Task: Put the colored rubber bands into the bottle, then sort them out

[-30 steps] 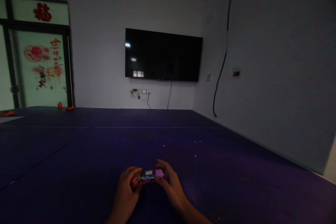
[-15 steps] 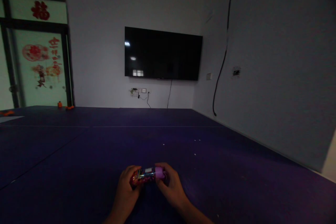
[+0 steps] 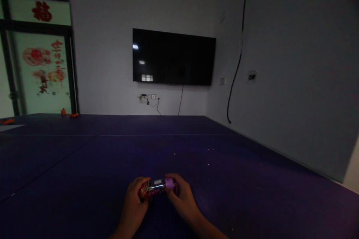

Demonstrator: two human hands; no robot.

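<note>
A small clear bottle point(image 3: 157, 186) with colourful contents, a pale label patch and a purple cap point(image 3: 169, 183) lies sideways between my hands, just above the dark purple table point(image 3: 112, 164). My left hand point(image 3: 135, 199) is wrapped round its reddish left end. On the right, the fingers and thumb of my right hand point(image 3: 183, 198) grip the purple cap. What fills the bottle is too small to make out.
Small white specks point(image 3: 208, 164) dot the table ahead. Orange items point(image 3: 74, 115) and a pale sheet point(image 3: 11, 127) sit at the far left. A black cable point(image 3: 238, 63) hangs down the right wall. Beyond the table are a television point(image 3: 174, 58) and a glass door point(image 3: 42, 71).
</note>
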